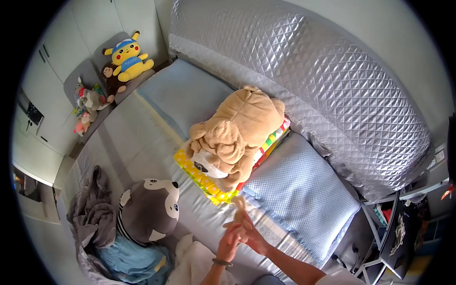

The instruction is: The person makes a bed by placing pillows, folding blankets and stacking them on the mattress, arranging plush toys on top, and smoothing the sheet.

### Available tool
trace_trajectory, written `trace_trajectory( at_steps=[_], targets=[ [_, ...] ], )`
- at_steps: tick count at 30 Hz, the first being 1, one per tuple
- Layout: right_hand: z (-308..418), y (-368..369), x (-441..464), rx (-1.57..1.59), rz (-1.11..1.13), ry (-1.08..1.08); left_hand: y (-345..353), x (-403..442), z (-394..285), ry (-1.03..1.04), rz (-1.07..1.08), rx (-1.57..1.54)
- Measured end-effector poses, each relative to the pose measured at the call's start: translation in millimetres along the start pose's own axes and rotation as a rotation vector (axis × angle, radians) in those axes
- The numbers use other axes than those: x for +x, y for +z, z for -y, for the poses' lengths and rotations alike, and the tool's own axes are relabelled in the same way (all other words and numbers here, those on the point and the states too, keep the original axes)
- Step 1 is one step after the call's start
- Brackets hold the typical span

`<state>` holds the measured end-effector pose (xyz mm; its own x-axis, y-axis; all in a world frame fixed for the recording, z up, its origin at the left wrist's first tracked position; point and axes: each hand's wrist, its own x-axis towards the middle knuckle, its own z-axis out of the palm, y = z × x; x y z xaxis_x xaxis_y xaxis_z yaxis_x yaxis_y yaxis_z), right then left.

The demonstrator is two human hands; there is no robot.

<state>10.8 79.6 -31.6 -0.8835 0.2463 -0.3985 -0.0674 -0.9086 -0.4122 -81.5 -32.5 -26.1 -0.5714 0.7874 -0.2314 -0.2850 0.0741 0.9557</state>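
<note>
My left hand (229, 241), with a dark bracelet at its wrist, and my right hand (255, 236) are together above the near side of the bed. Between them they grip a small beige plush-like thing (239, 205), its upper end poking up past the fingers; its exact kind is hidden. Just beyond lies a large tan plush dog (242, 123), face down toward me, on folded yellow-dotted and striped cloth (209, 185). A white plush or fabric item (197, 263) rests close to my left forearm.
A grey-and-white husky plush (147, 209) lies left beside a crumpled grey blanket (90, 209). Blue pillows (304, 190) flank the tan dog, against a quilted silver headboard (304, 71). A yellow plush (128, 59) and other toys sit on grey seats. At right stands a metal-framed desk (394, 237).
</note>
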Motion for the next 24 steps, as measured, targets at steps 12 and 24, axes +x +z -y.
trace_trajectory(
  at_steps=[12, 24],
  targets=[
    [280, -3, 98, -1.606, -0.707, -1.285, -90, 74, 124, 0.369, 0.195, 1.329],
    [428, -3, 263, -1.738, -0.611, -1.293, -104, 79, 146, 0.325, 0.251, 1.408]
  ],
)
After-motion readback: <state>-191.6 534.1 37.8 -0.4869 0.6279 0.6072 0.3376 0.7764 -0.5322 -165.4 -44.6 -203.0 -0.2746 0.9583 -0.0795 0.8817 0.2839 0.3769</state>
